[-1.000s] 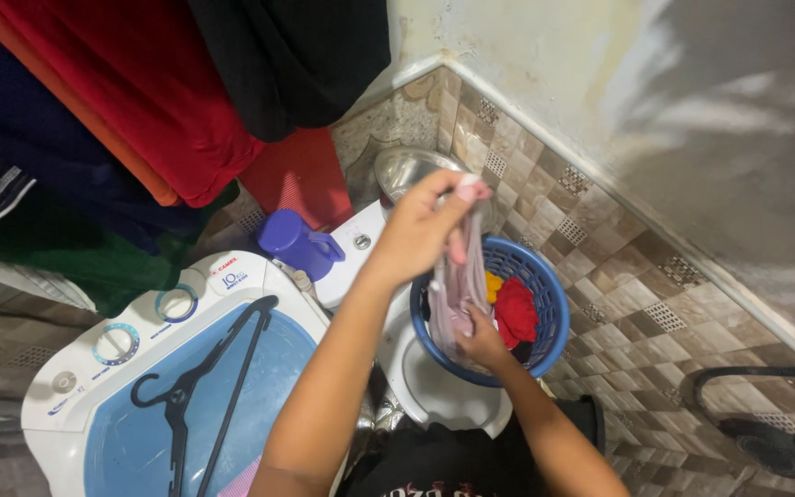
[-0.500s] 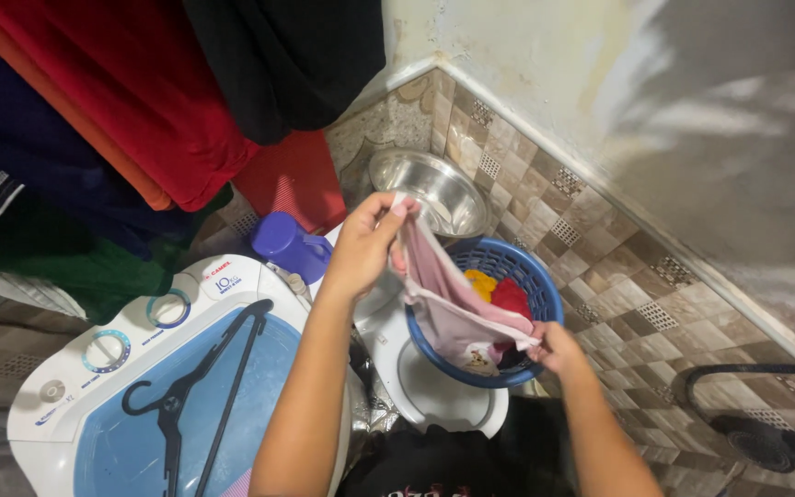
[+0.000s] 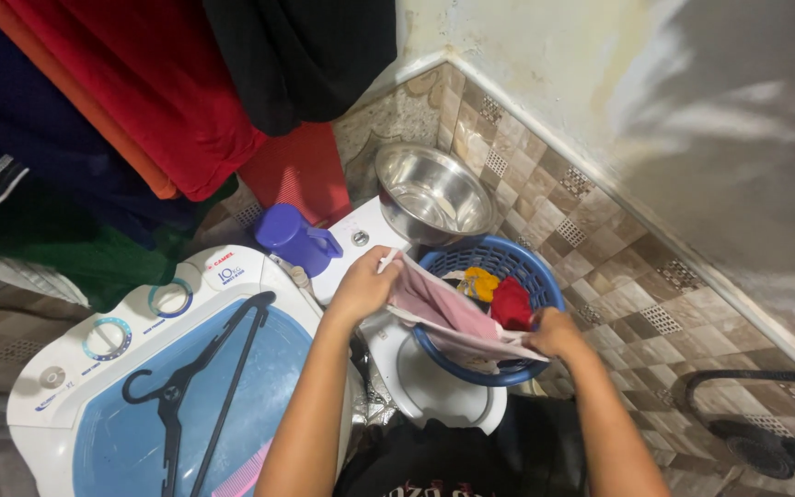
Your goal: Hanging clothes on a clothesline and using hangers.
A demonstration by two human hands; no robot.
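Both hands, left [image 3: 361,287] and right [image 3: 556,333], pinching one pink garment [image 3: 443,311] over one blue laundry basket [image 3: 549,285]; one purple jug [image 3: 294,239] sitting at 10 o'clock.

white washer top [image 3: 434,391], blue basket [image 3: 545,281], hanger [image 3: 200,387]

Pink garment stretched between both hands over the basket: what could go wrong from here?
The pink garment spans the left hand and right hand; if either grip slips, it may drop onto the blue basket. A trailing edge might also snag the basket's slotted rim.
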